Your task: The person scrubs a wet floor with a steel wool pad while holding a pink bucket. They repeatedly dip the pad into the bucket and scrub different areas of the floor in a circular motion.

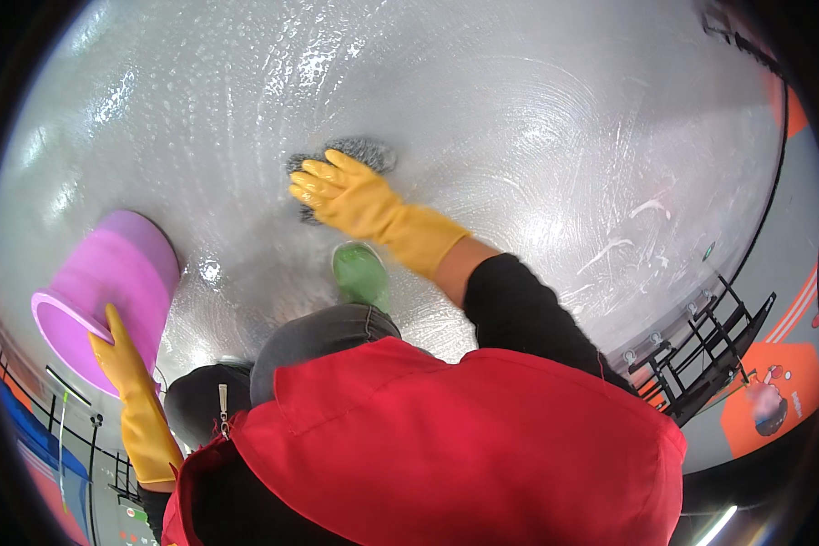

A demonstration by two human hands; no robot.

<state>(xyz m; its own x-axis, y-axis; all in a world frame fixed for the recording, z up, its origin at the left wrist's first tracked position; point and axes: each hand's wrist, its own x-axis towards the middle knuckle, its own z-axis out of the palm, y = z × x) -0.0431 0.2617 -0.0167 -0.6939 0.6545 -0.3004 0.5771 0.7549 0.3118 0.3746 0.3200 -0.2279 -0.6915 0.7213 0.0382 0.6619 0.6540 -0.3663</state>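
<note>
Yellow rubber gloves cover both hands. My right hand (345,194) lies flat on a dark grey steel-wool scourer (362,151), fingers spread a little, pressing it against a wet, shiny grey surface (491,123). Parts of the scourer show beyond the fingertips and under the palm. To the left, my left hand (117,351) grips the rim of a pink plastic bucket (119,269). The bucket's mouth faces the lower left of the view, and what it contains cannot be seen.
A green rubber boot (360,273) stands on the wet surface just below my right hand. Curved foamy streaks (614,252) mark the right side. Black metal frames (710,348) stand at the right edge, near an orange wall picture (744,423). Blue material (41,437) hangs at lower left.
</note>
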